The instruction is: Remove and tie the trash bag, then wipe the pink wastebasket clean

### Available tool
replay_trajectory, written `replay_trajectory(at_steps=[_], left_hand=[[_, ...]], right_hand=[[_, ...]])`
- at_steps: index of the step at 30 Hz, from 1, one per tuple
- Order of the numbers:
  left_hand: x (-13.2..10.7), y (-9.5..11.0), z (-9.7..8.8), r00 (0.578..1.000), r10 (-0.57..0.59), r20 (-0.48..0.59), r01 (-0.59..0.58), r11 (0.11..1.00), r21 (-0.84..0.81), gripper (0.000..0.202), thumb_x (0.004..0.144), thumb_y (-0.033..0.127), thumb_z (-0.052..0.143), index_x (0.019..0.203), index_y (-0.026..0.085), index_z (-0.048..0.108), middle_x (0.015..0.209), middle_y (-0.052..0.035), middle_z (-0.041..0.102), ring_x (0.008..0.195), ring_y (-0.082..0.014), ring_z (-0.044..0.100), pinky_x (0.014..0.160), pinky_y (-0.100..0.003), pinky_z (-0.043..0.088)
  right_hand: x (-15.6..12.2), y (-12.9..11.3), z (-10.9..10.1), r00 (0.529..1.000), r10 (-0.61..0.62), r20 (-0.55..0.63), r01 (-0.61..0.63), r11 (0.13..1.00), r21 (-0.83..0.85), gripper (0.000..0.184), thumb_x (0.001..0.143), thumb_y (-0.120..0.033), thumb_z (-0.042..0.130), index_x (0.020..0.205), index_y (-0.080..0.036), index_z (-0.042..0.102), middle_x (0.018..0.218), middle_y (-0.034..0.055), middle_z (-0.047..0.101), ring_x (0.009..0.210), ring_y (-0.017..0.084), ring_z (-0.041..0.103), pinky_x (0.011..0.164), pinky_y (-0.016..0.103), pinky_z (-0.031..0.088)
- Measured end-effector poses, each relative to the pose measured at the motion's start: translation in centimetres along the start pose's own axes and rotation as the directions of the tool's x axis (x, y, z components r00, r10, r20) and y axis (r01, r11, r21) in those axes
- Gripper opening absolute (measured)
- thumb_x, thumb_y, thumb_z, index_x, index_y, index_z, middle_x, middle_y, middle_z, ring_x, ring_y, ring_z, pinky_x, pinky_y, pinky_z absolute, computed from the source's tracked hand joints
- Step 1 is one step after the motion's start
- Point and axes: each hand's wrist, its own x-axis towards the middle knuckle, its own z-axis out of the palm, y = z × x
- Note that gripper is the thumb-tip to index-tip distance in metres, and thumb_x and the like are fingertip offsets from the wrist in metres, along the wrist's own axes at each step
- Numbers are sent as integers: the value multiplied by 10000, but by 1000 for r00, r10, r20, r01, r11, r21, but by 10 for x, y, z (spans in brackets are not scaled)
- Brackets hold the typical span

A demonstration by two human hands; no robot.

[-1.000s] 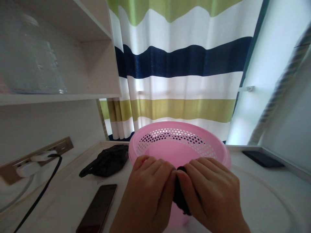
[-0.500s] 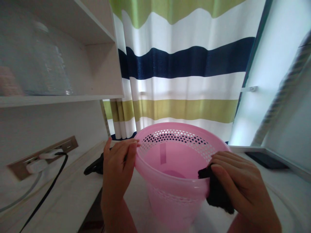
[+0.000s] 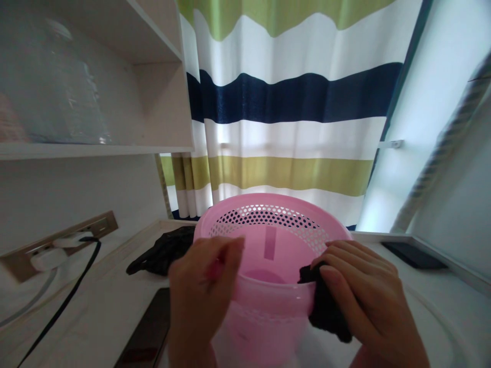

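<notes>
A pink plastic wastebasket (image 3: 274, 294) with a perforated band below its rim stands upright in front of me. In my right hand (image 3: 368, 299) is a black cloth (image 3: 328, 306), pressed over the near right part of the rim, with a corner hanging outside. My left hand (image 3: 205, 281) is closed at the near left rim, slightly blurred. Pink shows between its thumb and fingers, and the hand hides that stretch of the rim. Inside the basket a darker pink strip (image 3: 270, 244) shows on the far wall.
A crumpled black plastic bag (image 3: 164, 250) and a dark flat device (image 3: 148, 327) lie left on the white tabletop (image 3: 95, 301). Plugs and cords hang from a wall socket (image 3: 57, 245). A shelf (image 3: 95, 149) overhangs the left. Another dark flat object (image 3: 414, 254) lies right, before a striped curtain (image 3: 284, 138).
My left hand has moved right and nearer along the rim, uncovering the black bag and dark device. The basket and my right hand with the cloth appear slightly farther left.
</notes>
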Motion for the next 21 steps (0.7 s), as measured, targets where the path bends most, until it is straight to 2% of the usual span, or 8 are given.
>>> replay_trajectory(at_steps=[5, 7, 9, 11, 13, 15, 17, 21], left_hand=[[4, -63, -22, 919, -222, -326, 344, 855, 387, 269, 744, 384, 489, 917, 197, 574, 951, -82, 611, 917, -260, 541, 793, -426, 385], [2, -65, -27, 864, -305, -400, 462, 795, 392, 322, 761, 404, 451, 982, 196, 558, 991, -105, 597, 947, -283, 529, 792, -446, 389], [-1, -51, -27, 863, -287, -416, 441, 829, 344, 290, 771, 389, 439, 968, 213, 559, 953, -80, 610, 922, -260, 541, 814, -440, 387], [-4, -27, -22, 932, -163, -323, 252, 933, 257, 233, 785, 334, 430, 963, 233, 540, 933, -37, 612, 896, -208, 552, 890, -433, 343], [-5, -4, -14, 996, 39, -76, -23, 979, 201, 221, 770, 285, 461, 977, 239, 523, 966, -13, 609, 918, -191, 545, 951, -443, 273], [-4, 11, -6, 975, 159, 156, -178, 977, 116, 227, 764, 254, 471, 984, 238, 526, 970, -2, 616, 929, -182, 543, 958, -437, 265], [-2, 17, -1, 948, 173, 268, -193, 980, 52, 220, 775, 217, 447, 975, 232, 536, 943, 2, 624, 905, -166, 550, 953, -427, 275], [0, 12, -2, 954, 144, 263, -153, 988, 15, 195, 785, 166, 401, 896, 225, 550, 854, 7, 629, 820, -147, 557, 961, -447, 238]], right_hand=[[0, 25, -3, 999, 30, -11, -30, 1000, 6, 253, 818, -181, 348, 615, -175, 501, 564, 12, 486, 568, 125, 459, 588, 282, 360], [1, 27, 2, 999, 36, -28, -37, 999, -19, 234, 812, -188, 370, 620, -170, 504, 570, 15, 496, 572, 124, 461, 582, 277, 354], [3, 21, 8, 999, 24, -35, -26, 998, -53, 236, 805, -191, 391, 596, -165, 498, 547, 12, 487, 557, 117, 448, 571, 266, 339], [6, 11, 14, 999, 15, -39, -18, 995, -93, 249, 804, -194, 398, 577, -162, 496, 525, 9, 472, 541, 110, 428, 559, 257, 321], [10, 1, 19, 998, 10, -55, -17, 991, -132, 271, 808, -205, 392, 561, -160, 496, 517, 11, 466, 534, 107, 413, 551, 254, 304], [12, -6, 21, 998, 13, -58, -22, 987, -157, 290, 811, -213, 383, 549, -158, 494, 518, 14, 466, 531, 106, 401, 547, 254, 293], [13, -8, 22, 999, 18, -45, -25, 987, -160, 290, 811, -215, 382, 548, -157, 491, 520, 14, 465, 528, 105, 391, 547, 257, 289], [7, 4, 14, 1000, 20, 6, -19, 995, -100, 260, 805, -209, 396, 565, -160, 484, 527, 7, 462, 539, 108, 407, 551, 262, 301]])
